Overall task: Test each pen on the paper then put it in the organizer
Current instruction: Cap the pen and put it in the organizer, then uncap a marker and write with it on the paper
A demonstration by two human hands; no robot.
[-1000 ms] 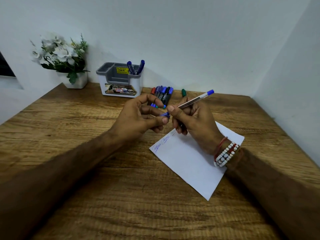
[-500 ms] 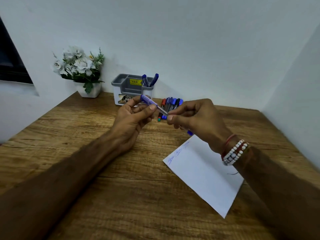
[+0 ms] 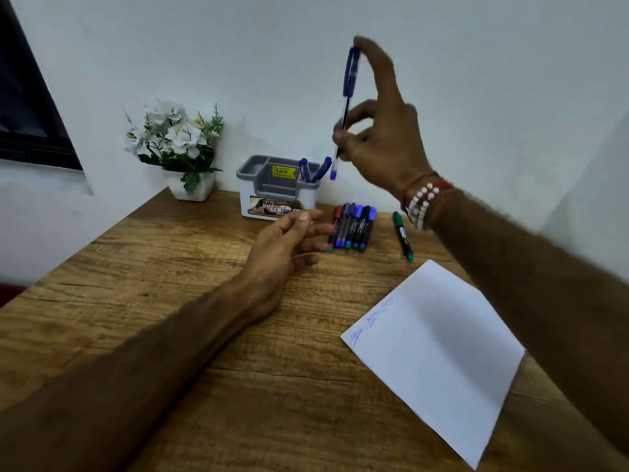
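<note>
My right hand [image 3: 381, 131] is raised in front of the wall and grips a capped blue pen [image 3: 347, 97] almost upright, its lower end just above and right of the organizer. The grey and white organizer [image 3: 272, 185] stands at the back of the desk with two blue pens [image 3: 313, 170] in its right compartment. My left hand [image 3: 289, 243] hovers low over the desk with loose, empty fingers, left of a row of several markers [image 3: 354, 228]. A white paper [image 3: 439, 349] with blue scribbles along its left edge lies at the right.
One green marker [image 3: 403, 240] lies alone between the marker row and the paper. A white pot of white flowers [image 3: 177, 144] stands in the back left corner beside the organizer. White walls close off the wooden desk [image 3: 170, 267] at the back and right.
My right hand has taken the capped pen from between both hands and lifted it up toward the organizer. My left hand has let go and dropped toward the desk. The view has tilted up.
</note>
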